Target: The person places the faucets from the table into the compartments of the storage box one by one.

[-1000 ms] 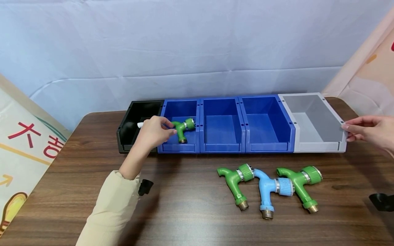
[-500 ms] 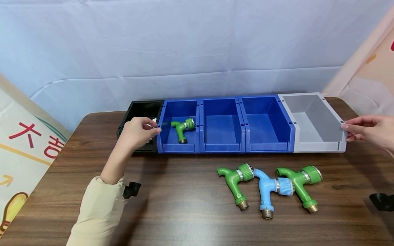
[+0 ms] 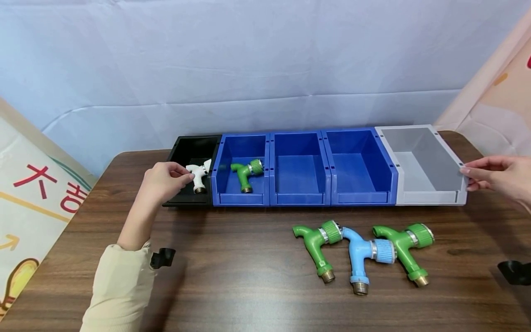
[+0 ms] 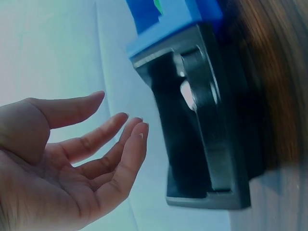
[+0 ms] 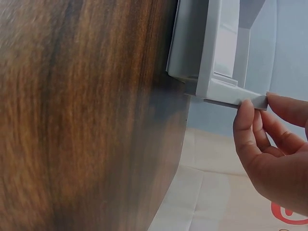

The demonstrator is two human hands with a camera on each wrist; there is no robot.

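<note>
My left hand (image 3: 167, 182) is by the left side of the black bin (image 3: 199, 143). In the left wrist view, the fingers (image 4: 130, 154) are loosely bent, apart from the thumb, with nothing between them. A white tap (image 3: 198, 175) lies in the black bin, just right of those fingertips. One green tap (image 3: 244, 175) lies in the adjoining blue bin (image 3: 242, 200). Far right, my right hand (image 3: 499, 177) pinches the front corner rim of the grey bin (image 3: 431, 198), with thumb and fingers on either side of the rim in the right wrist view.
Two more blue bins, a middle one (image 3: 300, 200) and a right one (image 3: 362, 199), complete the row. In front on the wooden table (image 3: 249, 276) lie a green tap (image 3: 316, 249), a light blue tap (image 3: 361, 256) and another green tap (image 3: 404, 249). A pale cloth (image 3: 265, 60) hangs behind.
My left hand has moved left from over the first blue bin to the black bin's left side, uncovering the white tap in it. My right hand has stayed at the grey bin.
</note>
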